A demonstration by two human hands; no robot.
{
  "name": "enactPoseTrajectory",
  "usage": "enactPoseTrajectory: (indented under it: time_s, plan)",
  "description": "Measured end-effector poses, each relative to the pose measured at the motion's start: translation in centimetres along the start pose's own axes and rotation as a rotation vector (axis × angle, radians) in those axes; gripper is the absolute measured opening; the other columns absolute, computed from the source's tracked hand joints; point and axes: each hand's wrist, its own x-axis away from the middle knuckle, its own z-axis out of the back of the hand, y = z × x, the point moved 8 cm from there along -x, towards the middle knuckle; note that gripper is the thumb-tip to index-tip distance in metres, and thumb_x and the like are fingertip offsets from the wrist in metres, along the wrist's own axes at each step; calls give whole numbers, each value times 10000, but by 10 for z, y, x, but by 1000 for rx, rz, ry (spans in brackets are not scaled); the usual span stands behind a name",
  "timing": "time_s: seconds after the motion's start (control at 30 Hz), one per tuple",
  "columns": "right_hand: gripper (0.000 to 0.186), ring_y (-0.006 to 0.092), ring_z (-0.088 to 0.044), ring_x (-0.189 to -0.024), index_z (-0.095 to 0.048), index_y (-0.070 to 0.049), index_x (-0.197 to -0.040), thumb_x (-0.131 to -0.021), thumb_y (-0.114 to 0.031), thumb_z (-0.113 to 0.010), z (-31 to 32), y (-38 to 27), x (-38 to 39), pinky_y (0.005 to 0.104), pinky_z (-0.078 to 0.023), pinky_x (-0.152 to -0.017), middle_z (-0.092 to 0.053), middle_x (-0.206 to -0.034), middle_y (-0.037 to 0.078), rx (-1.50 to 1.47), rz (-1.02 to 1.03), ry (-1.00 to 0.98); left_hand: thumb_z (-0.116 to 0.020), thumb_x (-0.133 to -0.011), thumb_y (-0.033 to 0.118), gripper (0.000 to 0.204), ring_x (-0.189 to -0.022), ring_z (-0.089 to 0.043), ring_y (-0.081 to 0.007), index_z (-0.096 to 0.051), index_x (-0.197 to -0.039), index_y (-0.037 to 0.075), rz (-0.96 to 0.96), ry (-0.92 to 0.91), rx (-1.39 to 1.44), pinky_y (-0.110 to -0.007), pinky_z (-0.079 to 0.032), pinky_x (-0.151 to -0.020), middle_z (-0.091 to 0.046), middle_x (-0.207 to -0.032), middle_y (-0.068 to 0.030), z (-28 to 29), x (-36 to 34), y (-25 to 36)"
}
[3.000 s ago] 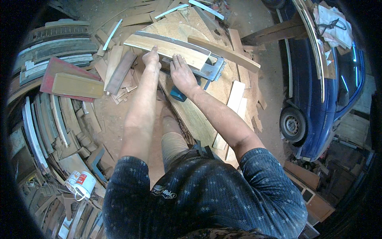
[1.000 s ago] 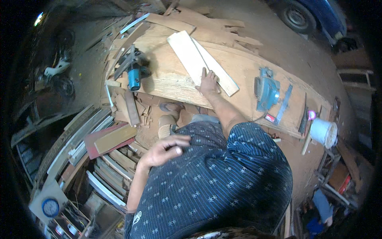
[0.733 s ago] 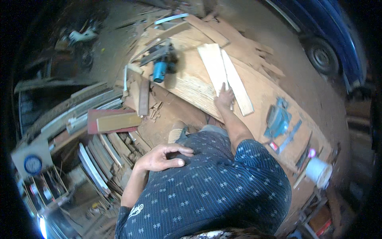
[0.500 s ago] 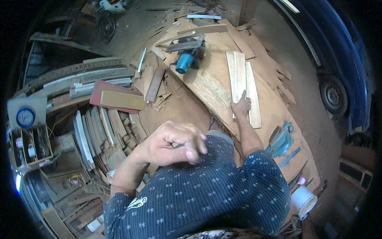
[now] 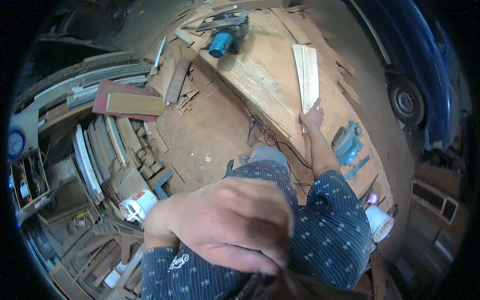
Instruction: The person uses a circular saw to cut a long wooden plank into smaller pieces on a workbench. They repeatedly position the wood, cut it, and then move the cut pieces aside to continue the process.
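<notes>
On the plywood workbench [image 5: 260, 80], the right hand [image 5: 312, 116] rests spread on pale boards [image 5: 307, 75]; the left hand [image 5: 225, 227] looms close, seemingly loosely curled.

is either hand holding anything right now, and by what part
Nothing is gripped. The right hand rests on the near end of the pale boards on the workbench; the left hand, raised near the camera, shows nothing held.
</notes>
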Motion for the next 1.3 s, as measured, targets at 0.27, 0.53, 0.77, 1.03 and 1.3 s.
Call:
enactPoseTrajectory:
  time_s: [0.27, 0.53, 0.77, 1.03, 1.3]
  plan:
    - [1236, 452, -520, -1256, -31, -18, -1583, -690, -324, -828, -14, 25, 25, 472, -475, -1034, -489, -1369, 330, -304, 71, 25, -682, -938, 397, 428, -727, -659, -229, -695, -1071, -9, 56, 20, 276, -363, -508, -685, -669, -815, -92, -23, 49, 4]
    - [641, 329, -656, -1039, -470, 23, -1342, -813, -228, -730, -51, 68, 161, 457, -545, -927, -649, -1179, 156, -1327, 21, -551, -578, -971, 478, 549, -763, -645, -217, -566, -1232, -4, -230, 73, 496, -344, -505, -700, -664, -890, -116, -100, 55, 42]
    - [509, 315, -697, -942, -557, -2, -1256, -860, -303, -668, -52, 94, 185, 471, -581, -862, -683, -1083, 164, -1579, -193, -803, -486, -999, 549, 665, -795, -632, -207, -454, -1373, 0, -202, -38, 538, -326, -502, -713, -660, -956, -137, -130, 65, 40]
    - [472, 289, -675, -928, -580, -58, -1215, -869, -365, -674, -61, 58, 193, 485, -548, -884, -675, -1025, 131, -1761, -153, -882, -441, -1033, 557, 713, -932, -623, -213, -395, -1493, 14, 617, 407, -107, -331, -501, -810, -653, -1106, -166, -70, 153, -221]
    - [437, 278, -699, -959, -620, 5, -1227, -930, -314, -633, -31, 57, 278, 435, -581, -859, -685, -1102, 153, -1734, -102, -784, -561, -1008, 446, 730, -1350, -454, -287, -292, -1556, 45, 1030, 512, 315, -485, -496, -992, -420, -1509, -161, -107, 215, -379]
